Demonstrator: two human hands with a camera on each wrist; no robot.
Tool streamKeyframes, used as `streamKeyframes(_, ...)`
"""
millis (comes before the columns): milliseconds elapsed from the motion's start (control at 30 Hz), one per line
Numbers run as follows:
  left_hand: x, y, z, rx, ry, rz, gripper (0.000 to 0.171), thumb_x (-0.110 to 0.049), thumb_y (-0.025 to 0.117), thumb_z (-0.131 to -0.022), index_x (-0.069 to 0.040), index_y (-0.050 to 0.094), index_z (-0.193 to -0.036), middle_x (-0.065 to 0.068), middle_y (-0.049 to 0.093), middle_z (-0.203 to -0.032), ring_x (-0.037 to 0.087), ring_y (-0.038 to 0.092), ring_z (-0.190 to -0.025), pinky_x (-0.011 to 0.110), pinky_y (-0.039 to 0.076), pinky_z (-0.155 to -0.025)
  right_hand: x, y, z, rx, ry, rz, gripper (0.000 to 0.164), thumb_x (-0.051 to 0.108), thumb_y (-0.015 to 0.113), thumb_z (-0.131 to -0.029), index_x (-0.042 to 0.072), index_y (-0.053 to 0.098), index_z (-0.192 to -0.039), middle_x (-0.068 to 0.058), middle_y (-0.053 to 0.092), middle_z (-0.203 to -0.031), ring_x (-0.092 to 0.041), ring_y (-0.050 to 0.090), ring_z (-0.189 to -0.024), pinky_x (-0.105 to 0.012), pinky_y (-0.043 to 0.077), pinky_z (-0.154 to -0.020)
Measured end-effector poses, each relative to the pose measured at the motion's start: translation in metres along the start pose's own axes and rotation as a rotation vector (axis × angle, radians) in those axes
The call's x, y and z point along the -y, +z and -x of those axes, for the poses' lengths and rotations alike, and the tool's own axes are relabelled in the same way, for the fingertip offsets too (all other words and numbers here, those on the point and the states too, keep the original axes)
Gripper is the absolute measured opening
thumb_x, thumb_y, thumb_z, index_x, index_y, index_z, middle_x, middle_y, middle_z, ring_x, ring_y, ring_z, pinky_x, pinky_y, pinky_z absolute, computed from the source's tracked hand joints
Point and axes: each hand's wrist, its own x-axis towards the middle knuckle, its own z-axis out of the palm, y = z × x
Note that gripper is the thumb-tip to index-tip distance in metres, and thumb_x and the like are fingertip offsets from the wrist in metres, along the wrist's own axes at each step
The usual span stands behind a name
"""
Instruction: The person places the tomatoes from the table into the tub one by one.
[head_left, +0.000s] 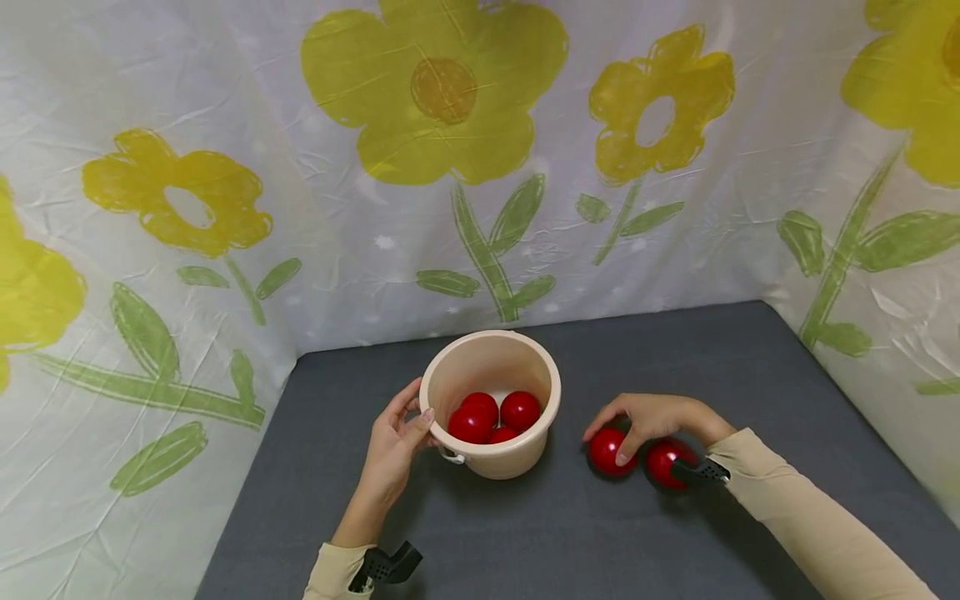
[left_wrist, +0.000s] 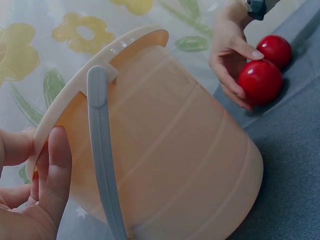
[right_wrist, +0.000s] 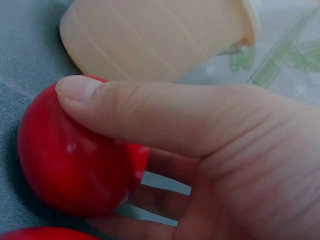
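A peach-coloured bucket [head_left: 495,458] stands on the dark table, tilted toward me in the head view, with several red balls [head_left: 470,423] inside. My left hand [head_left: 393,446] pinches its rim at the left side, thumb over the edge and fingers outside. In the left wrist view the grey handle [left_wrist: 102,150] hangs down the bucket's side. To the right of the bucket, my right hand [head_left: 656,419] grips a red ball [head_left: 609,457] on the table, thumb on the near side and fingers round the far side. Under the right wrist sits another red ball [head_left: 666,463].
The dark grey cloth-covered table [head_left: 510,542] ends at a white curtain [head_left: 337,275] printed with yellow flowers, which stands behind and along both sides. Each wrist wears a black strap-on camera mount [head_left: 390,564].
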Motion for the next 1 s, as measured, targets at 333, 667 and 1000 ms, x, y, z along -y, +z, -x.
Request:
streamKeyframes(333,0.001,-0.001,-0.001,-0.009,-0.013,0.015,0.058,0.004,0.055,-0.096,-0.004,0.036,-0.15,0.008,0.044,-0.112,0.005,0.064,-0.072,0.019,0.057,-0.063,0.026,-0.04,0.007,-0.025,-0.088,-0.02,0.05,0.015,0.079,-0.083,0.006,0.064,-0.13,-0.017,0.064,-0.131,-0.02,0.062,-0.114,-0.032,0.056,-0.092)
streamKeyframes(667,0.002,-0.002,0.0,-0.008,-0.004,0.02,0.058,0.005,0.055,-0.096,-0.003,0.036,-0.15,0.011,0.044,-0.112,0.004,0.064,-0.071,0.019,0.057,-0.063,0.071,-0.087,0.006,-0.026,-0.084,-0.045,0.05,0.013,0.073,-0.088,0.004,0.058,-0.136,-0.016,0.06,-0.136,-0.023,0.058,-0.117,-0.036,0.059,-0.089)
streamKeyframes(1000,0.003,-0.001,-0.001,0.012,0.001,0.03,0.058,0.004,0.056,-0.096,-0.003,0.036,-0.15,0.011,0.044,-0.114,0.004,0.063,-0.072,0.02,0.057,-0.063,0.107,-0.104,-0.027,-0.005,-0.114,0.02,0.051,0.016,0.073,-0.088,0.005,0.059,-0.135,-0.014,0.062,-0.134,-0.022,0.059,-0.117,-0.035,0.058,-0.09)
